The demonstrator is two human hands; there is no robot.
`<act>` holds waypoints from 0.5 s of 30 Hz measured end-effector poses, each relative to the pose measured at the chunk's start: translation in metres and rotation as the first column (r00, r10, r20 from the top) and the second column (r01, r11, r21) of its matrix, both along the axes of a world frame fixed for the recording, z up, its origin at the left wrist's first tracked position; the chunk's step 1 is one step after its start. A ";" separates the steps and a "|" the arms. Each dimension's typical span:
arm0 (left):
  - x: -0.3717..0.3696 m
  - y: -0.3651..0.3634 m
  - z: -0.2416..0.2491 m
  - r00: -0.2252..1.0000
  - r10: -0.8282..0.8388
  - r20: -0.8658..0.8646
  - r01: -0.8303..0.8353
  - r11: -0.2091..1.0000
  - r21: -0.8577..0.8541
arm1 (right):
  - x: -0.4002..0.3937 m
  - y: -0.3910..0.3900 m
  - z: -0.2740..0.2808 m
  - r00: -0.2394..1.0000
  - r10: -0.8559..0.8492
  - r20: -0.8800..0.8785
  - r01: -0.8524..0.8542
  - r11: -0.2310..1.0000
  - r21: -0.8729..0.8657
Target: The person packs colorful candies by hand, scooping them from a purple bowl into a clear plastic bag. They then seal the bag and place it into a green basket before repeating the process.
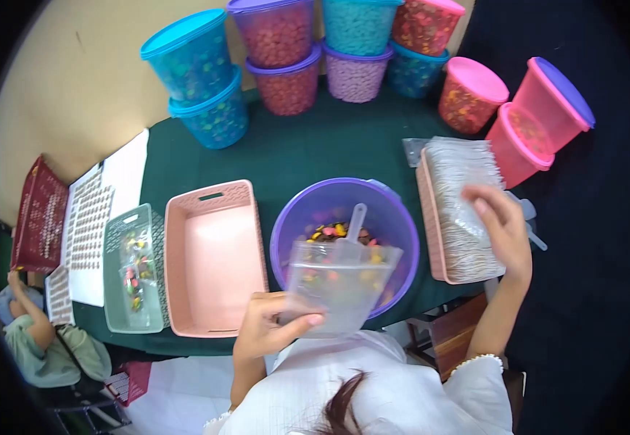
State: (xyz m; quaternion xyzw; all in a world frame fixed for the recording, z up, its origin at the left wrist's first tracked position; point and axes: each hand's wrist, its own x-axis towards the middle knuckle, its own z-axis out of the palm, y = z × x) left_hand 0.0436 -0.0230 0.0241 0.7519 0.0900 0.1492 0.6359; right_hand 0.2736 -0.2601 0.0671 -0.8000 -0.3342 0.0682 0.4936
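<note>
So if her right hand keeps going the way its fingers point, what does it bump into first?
The right hand points at the stack of clear plastic bags in the pink tray; its fingertips seem to touch them already.

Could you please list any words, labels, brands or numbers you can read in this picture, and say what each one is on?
No text can be read.
White sheets: rows of small marks, too small and blurred to read.
Red tray: the same.
Lidded tubs: no label visible.

table (315, 148), green cloth | on it: pink basket (215, 257) | purple tub (344, 243) | stacked lidded containers (286, 69)
</note>
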 end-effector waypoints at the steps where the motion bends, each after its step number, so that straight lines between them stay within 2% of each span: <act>1: 0.002 -0.001 -0.002 0.997 -0.071 0.016 0.070 0.997 0.041 | -0.024 0.016 0.010 0.989 0.121 0.081 -0.120 0.993 -0.016; 2: 0.002 0.000 -0.002 0.989 -0.142 0.031 0.139 0.987 0.082 | -0.045 0.031 0.018 0.956 0.240 0.166 -0.237 0.971 -0.041; 3: -0.001 0.002 0.000 0.984 -0.175 -0.032 0.176 0.982 0.073 | -0.059 0.042 0.024 0.926 0.333 0.176 -0.323 0.943 -0.085; 4: -0.004 0.004 0.002 0.987 -0.154 -0.039 0.156 0.984 0.081 | -0.068 0.050 0.026 0.886 0.424 0.185 -0.405 0.904 -0.133; 5: -0.005 0.006 0.003 0.978 -0.201 -0.058 0.206 0.974 0.094 | -0.072 0.056 0.023 0.878 0.443 0.182 -0.426 0.896 -0.126; 6: -0.008 0.009 0.004 0.966 -0.248 -0.075 0.255 0.961 0.104 | -0.075 0.062 0.020 0.854 0.509 0.107 -0.491 0.857 -0.154; 7: -0.011 0.013 0.003 0.971 -0.228 -0.077 0.235 0.966 0.105 | -0.076 0.066 0.017 0.822 0.569 0.030 -0.555 0.812 -0.181; 10: -0.016 0.020 0.000 0.967 -0.242 -0.081 0.252 0.957 0.144 | -0.074 0.075 0.008 0.791 0.612 0.012 -0.604 0.784 -0.143; 11: -0.011 0.018 0.005 0.975 0.193 0.111 -0.220 0.914 0.341 | -0.076 0.077 0.008 0.781 0.624 0.014 -0.616 0.774 -0.147; 12: -0.009 0.017 0.008 0.763 0.536 0.360 -0.646 0.640 0.416 | -0.079 0.078 0.008 0.861 0.508 0.033 -0.509 0.861 0.008; 13: -0.014 0.019 0.009 0.754 0.547 0.364 -0.657 0.632 0.410 | -0.082 0.079 0.008 0.924 0.381 0.029 -0.380 0.910 0.164; 14: -0.021 0.025 0.011 0.605 0.632 0.484 -0.787 0.568 0.243 | -0.084 0.079 0.007 0.920 0.390 0.035 -0.390 0.907 0.161; 15: -0.025 0.027 0.013 0.429 0.700 0.571 -0.871 0.488 0.056 | -0.086 0.079 0.006 0.954 0.277 0.113 -0.296 0.925 0.238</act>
